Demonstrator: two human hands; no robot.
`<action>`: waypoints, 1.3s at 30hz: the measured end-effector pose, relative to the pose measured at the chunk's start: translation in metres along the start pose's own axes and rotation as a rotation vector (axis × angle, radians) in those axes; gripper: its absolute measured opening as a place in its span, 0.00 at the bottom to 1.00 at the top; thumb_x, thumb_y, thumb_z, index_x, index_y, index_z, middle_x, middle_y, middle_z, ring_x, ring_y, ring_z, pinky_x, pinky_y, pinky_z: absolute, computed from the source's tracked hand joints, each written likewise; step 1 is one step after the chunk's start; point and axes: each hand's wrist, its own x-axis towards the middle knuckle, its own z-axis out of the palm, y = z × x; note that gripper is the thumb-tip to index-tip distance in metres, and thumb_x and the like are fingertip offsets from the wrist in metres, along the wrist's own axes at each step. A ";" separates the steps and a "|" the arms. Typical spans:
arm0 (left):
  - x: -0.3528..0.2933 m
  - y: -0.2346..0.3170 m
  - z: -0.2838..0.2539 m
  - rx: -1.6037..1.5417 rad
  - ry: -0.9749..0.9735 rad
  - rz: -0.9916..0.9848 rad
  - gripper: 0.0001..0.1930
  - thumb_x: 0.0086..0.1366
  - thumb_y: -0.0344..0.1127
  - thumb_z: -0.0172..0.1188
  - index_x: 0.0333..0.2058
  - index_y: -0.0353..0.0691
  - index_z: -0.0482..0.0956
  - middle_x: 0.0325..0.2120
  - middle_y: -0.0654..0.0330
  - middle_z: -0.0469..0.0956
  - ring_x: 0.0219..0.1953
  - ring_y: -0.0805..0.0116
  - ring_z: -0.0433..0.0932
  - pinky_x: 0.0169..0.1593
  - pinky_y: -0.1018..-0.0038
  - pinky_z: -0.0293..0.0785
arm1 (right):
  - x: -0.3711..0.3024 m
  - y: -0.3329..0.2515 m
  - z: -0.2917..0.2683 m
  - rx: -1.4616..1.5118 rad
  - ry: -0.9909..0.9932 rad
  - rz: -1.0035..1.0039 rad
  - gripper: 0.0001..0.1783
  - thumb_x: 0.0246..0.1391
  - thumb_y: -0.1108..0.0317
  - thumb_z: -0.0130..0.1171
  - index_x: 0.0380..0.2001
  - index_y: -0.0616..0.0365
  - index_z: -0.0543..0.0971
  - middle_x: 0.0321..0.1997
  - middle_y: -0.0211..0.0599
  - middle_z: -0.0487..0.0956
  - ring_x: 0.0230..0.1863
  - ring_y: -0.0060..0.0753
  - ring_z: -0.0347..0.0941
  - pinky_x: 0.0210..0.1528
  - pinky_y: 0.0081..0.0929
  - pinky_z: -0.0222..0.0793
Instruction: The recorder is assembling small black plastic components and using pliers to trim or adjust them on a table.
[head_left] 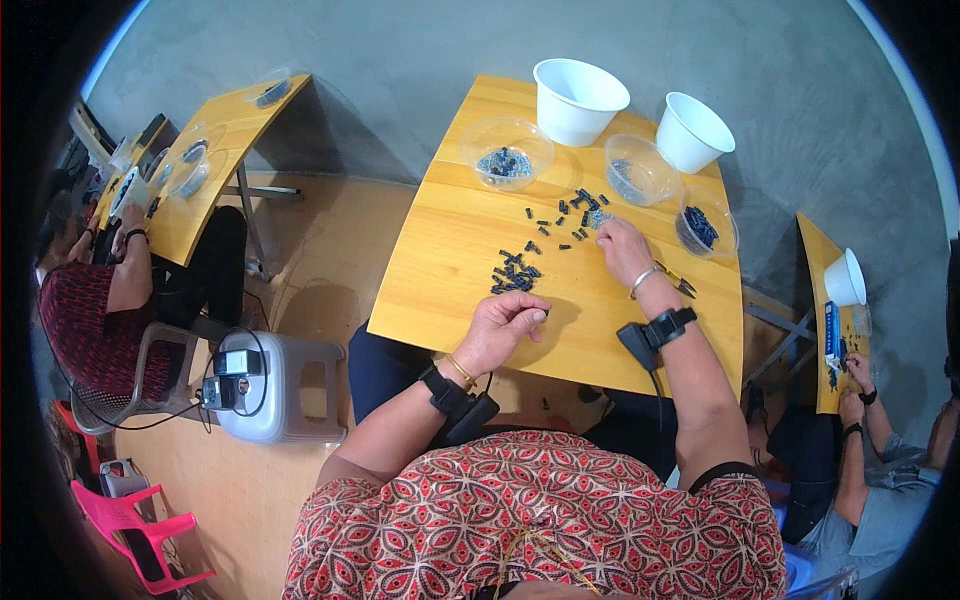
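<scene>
My left hand (503, 330) is closed near the front edge of the wooden table (440, 250). A small black piece shows at its thumb and fingertips, mostly hidden. Beyond it lies a heap of short black plastic parts (514, 272). My right hand (626, 252) reaches farther in, its fingers drawn together at a small pile of shiny grey bits (598, 216); whatever they pinch is too small to make out. More black parts (580, 203) are scattered left of that pile. Beside my right wrist rests a yellow-handled cutting tool (684, 286).
Clear plastic bowls hold grey bits and black parts (505, 163), grey bits (630, 180), and black parts (702, 228). Two white tubs (578, 105) (693, 135) stand at the far edge. A grey stool (285, 385) is left; people work at neighbouring tables.
</scene>
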 end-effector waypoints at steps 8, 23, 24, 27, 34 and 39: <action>0.003 -0.006 -0.007 -0.064 0.035 -0.025 0.06 0.57 0.23 0.52 0.34 0.33 0.75 0.24 0.62 0.74 0.24 0.76 0.72 0.32 0.80 0.72 | -0.065 -0.084 -0.032 0.925 0.011 0.243 0.03 0.47 0.78 0.51 0.28 0.62 0.71 0.26 0.30 0.74 0.26 0.19 0.69 0.31 0.16 0.65; -0.062 0.095 0.045 -0.152 -0.096 0.094 0.07 0.59 0.25 0.51 0.37 0.33 0.73 0.27 0.57 0.76 0.28 0.72 0.76 0.36 0.72 0.78 | -0.123 -0.172 -0.094 1.344 0.052 0.039 0.05 0.50 0.77 0.52 0.32 0.62 0.71 0.29 0.32 0.73 0.31 0.22 0.69 0.37 0.19 0.67; -0.064 0.094 0.048 -0.225 -0.122 0.086 0.07 0.60 0.26 0.50 0.37 0.33 0.73 0.27 0.56 0.76 0.28 0.72 0.76 0.36 0.71 0.77 | -0.123 -0.174 -0.095 1.240 0.093 0.013 0.04 0.49 0.77 0.53 0.31 0.62 0.71 0.28 0.30 0.73 0.29 0.20 0.70 0.35 0.17 0.68; -0.070 0.093 0.052 -0.322 -0.147 0.072 0.08 0.61 0.28 0.49 0.37 0.34 0.73 0.27 0.56 0.75 0.27 0.72 0.75 0.36 0.71 0.77 | -0.125 -0.182 -0.098 1.109 0.157 -0.057 0.04 0.49 0.78 0.54 0.30 0.62 0.72 0.29 0.30 0.73 0.29 0.18 0.69 0.34 0.15 0.67; -0.070 0.089 0.048 -0.447 -0.195 0.088 0.08 0.61 0.28 0.49 0.38 0.35 0.72 0.28 0.57 0.75 0.28 0.72 0.74 0.35 0.72 0.77 | -0.116 -0.199 -0.089 0.998 0.187 -0.116 0.04 0.48 0.79 0.53 0.29 0.62 0.71 0.28 0.29 0.73 0.29 0.16 0.69 0.33 0.14 0.66; -0.071 0.088 0.047 -0.473 -0.177 0.069 0.07 0.60 0.28 0.50 0.37 0.35 0.72 0.27 0.58 0.75 0.27 0.71 0.75 0.35 0.72 0.77 | -0.111 -0.202 -0.082 0.936 0.206 -0.146 0.03 0.49 0.80 0.53 0.29 0.63 0.71 0.28 0.30 0.73 0.29 0.16 0.70 0.33 0.14 0.67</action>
